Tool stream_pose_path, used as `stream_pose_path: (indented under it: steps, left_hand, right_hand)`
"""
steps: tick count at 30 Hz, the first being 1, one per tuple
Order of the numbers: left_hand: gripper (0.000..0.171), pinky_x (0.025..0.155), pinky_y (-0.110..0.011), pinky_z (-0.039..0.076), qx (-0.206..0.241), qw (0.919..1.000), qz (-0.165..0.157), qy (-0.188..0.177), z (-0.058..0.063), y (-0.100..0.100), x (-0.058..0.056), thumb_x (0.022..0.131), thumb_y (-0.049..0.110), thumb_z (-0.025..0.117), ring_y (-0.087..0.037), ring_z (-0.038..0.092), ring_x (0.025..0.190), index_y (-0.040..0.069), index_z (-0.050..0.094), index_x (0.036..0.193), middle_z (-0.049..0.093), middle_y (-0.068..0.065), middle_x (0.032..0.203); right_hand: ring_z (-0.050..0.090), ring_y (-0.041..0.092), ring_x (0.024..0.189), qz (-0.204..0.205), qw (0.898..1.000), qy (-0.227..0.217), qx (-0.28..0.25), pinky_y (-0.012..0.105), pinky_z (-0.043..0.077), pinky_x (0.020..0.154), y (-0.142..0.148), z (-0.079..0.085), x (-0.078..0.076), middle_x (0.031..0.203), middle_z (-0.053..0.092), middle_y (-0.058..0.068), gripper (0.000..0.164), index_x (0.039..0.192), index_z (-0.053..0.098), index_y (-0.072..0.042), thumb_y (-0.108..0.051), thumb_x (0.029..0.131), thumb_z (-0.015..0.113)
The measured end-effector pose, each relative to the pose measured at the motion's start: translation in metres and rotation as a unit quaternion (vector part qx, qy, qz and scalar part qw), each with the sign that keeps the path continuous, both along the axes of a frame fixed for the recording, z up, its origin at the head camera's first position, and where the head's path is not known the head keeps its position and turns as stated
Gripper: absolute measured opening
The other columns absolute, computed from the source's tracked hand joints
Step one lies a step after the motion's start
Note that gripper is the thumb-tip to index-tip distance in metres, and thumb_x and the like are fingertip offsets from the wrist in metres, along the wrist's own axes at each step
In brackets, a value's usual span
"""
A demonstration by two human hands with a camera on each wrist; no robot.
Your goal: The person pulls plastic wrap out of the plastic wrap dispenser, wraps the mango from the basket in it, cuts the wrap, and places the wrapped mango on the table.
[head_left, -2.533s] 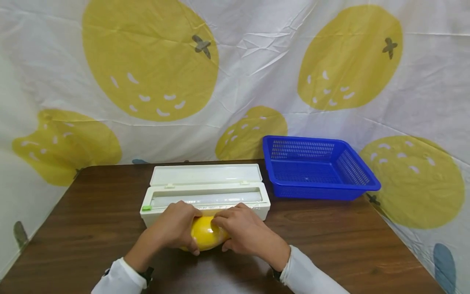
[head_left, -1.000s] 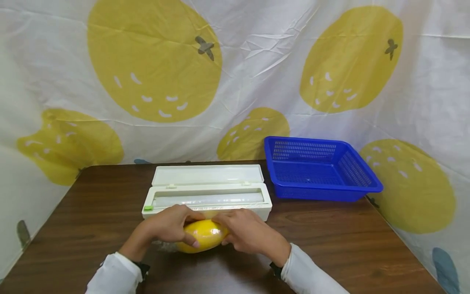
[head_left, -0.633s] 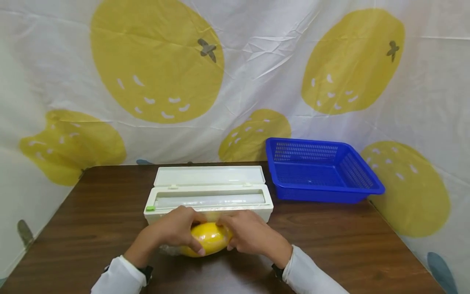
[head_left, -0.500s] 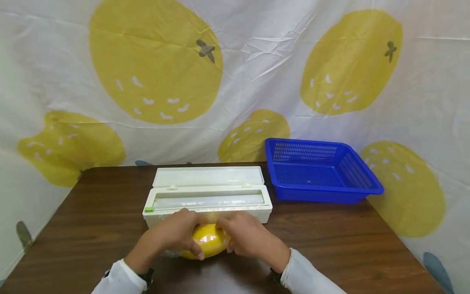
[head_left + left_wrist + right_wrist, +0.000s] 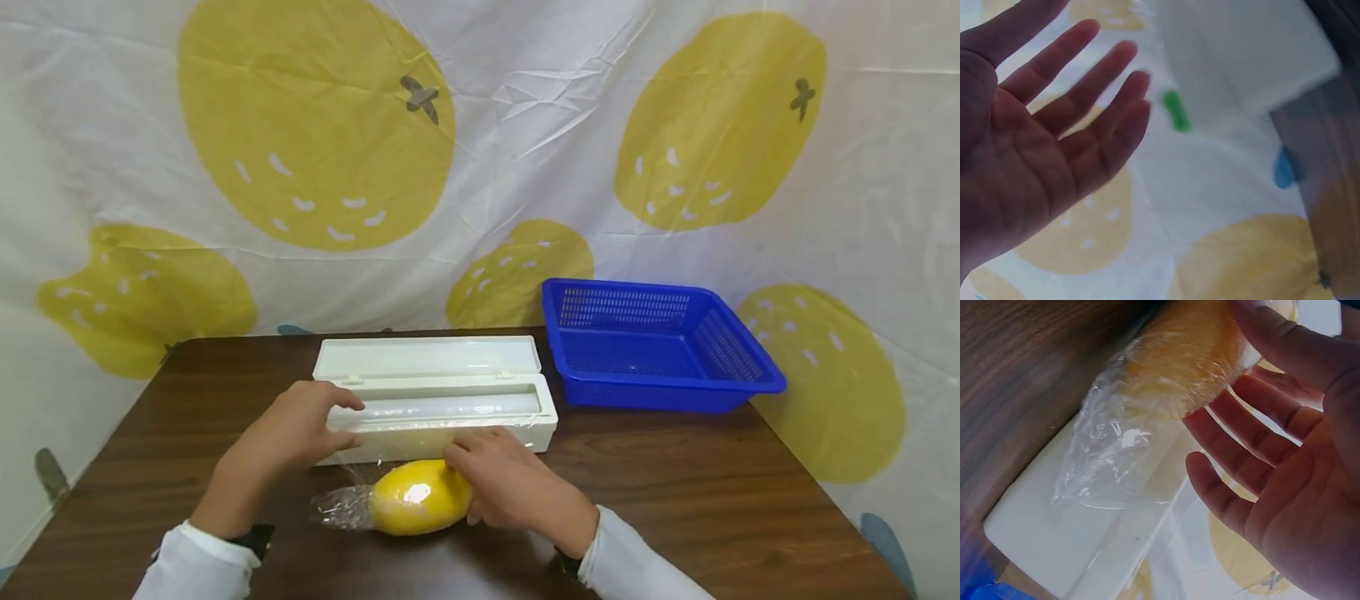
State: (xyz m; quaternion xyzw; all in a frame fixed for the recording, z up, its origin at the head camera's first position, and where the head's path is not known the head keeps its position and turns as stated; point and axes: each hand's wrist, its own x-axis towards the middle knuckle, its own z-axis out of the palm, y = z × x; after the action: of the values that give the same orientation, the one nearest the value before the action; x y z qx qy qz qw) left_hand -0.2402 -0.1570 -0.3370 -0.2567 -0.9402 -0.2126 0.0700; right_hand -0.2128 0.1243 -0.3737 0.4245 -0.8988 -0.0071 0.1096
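Note:
A yellow oval fruit [image 5: 422, 498] lies on the table in front of a white cling film dispenser [image 5: 420, 446]. Clear film wraps it, bunched into a crinkled tail [image 5: 343, 508] on its left; in the right wrist view more loose film [image 5: 1107, 450] spreads from its other end. My right hand [image 5: 513, 487] holds the fruit's right end between thumb and fingers. By the dispenser's left end, my left hand [image 5: 288, 429] is raised with fingers and thumb apart, holding nothing. Its palm and spread fingers show in the left wrist view, near the green slider [image 5: 1175, 111].
The dispenser's lid [image 5: 427, 357] is tipped back, and a film roll [image 5: 450, 407] lies inside. A blue plastic basket [image 5: 660, 396] stands at the back right of the brown table [image 5: 645, 508]. A fruit-patterned cloth [image 5: 525, 150] hangs behind.
My left hand has let go of the fruit and moved left and up to the dispenser's left end, uncovering the film tail. My right hand stays at the fruit's right end.

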Motion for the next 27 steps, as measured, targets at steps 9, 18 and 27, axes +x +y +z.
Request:
stream_pose_path:
  steps: [9,18,27]
  left_hand:
    - [0.04,0.08,-0.056,0.053,0.002,0.9996,0.008,-0.029,-0.007,-0.028,-0.015,0.079,0.035,0.081,-0.035,0.062,0.098,0.008,0.077,0.107,0.074,-0.016,0.108]
    - [0.038,0.088,-0.081,0.027,0.084,0.995,0.053,-0.005,-0.043,-0.04,-0.012,0.078,0.046,0.079,-0.059,0.022,0.128,0.015,0.077,0.1,0.042,-0.029,0.143]
    - [0.027,0.092,-0.078,0.03,0.172,0.9846,0.008,0.029,-0.06,-0.047,-0.017,0.081,0.025,0.081,-0.056,0.033,0.125,0.009,0.076,0.103,0.044,-0.033,0.142]
  right_hand:
    - [0.058,0.012,0.085,0.022,0.999,-0.005,-0.032,0.036,0.053,0.082,0.003,0.009,0.001,0.096,0.064,-0.003,0.048,0.1,0.068,-0.017,-0.046,0.067,0.087]
    - [0.059,0.012,0.077,0.031,0.997,-0.016,-0.076,0.036,0.055,0.071,0.009,0.02,-0.003,0.094,0.069,0.001,0.041,0.104,0.072,-0.012,-0.045,0.08,0.078]
    - [0.062,0.014,0.077,0.021,0.995,-0.025,-0.092,0.037,0.057,0.072,0.021,0.02,-0.008,0.094,0.071,0.004,0.04,0.104,0.073,-0.009,-0.043,0.083,0.076]
